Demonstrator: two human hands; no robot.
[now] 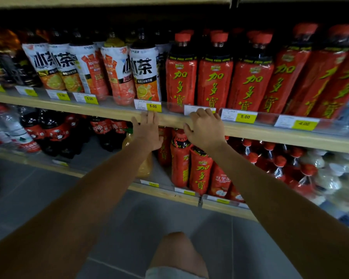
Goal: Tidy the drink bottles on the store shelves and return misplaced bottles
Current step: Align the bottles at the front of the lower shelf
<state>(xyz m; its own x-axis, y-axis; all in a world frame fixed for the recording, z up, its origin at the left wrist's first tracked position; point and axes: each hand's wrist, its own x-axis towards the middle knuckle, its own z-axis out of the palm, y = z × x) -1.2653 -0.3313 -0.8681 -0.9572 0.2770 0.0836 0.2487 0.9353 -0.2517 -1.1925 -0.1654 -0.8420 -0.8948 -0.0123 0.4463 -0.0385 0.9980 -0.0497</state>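
Now both arms reach the middle shelf (109, 112). My left grip (147, 130) lies straight-fingered against its front edge, and my right grip (206, 127) rests loosely bent on the price strip (268, 117); neither holds anything. I'd go next for the pink-labelled bottle (121, 77), which looks out of place among the white iced teas (143, 75), taking it round the body rather than the cap. The red herbal tea bottles (215, 77) stand upright in a row to the right.
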